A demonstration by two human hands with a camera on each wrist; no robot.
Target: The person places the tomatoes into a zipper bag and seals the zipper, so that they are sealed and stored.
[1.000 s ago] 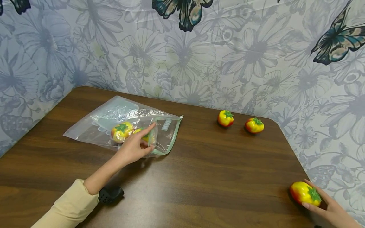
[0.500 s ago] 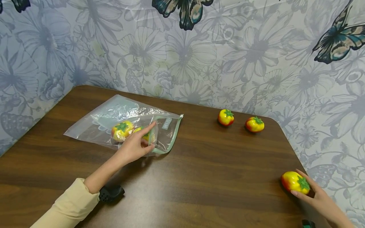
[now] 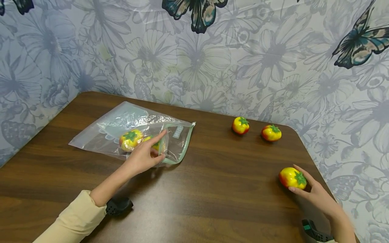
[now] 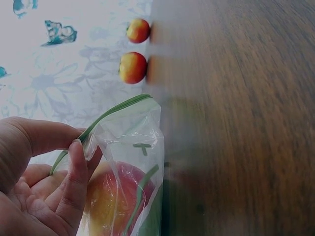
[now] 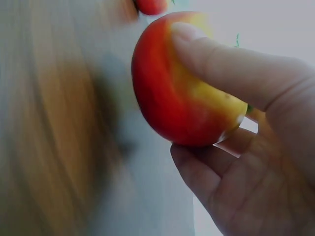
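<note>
A clear zip bag (image 3: pixel 106 138) with a green-edged mouth lies on the table, its opening toward the right. Inside it are yellow-and-red fruits with green leafy tops; one fruit (image 3: pixel 130 139) shows well, another is partly behind my left hand (image 3: pixel 144 153). In the left wrist view, thumb and finger pinch the bag's green rim (image 4: pixel 115 109). At the table's right side, my right hand (image 3: pixel 317 195) grips another such fruit (image 3: pixel 290 178) between thumb and fingers. The right wrist view shows this held fruit (image 5: pixel 172 93) close up, with the thumb across its yellow side.
Two more yellow-and-red fruits stand near the table's back edge, a left one (image 3: pixel 240 126) and a right one (image 3: pixel 271 133). The brown wooden table (image 3: pixel 212 189) ends at a wall covering (image 3: pixel 206 67) with flowers and butterflies.
My right hand has moved left and away from me across the table with the fruit in its grip. The left hand and the bag have stayed in place.
</note>
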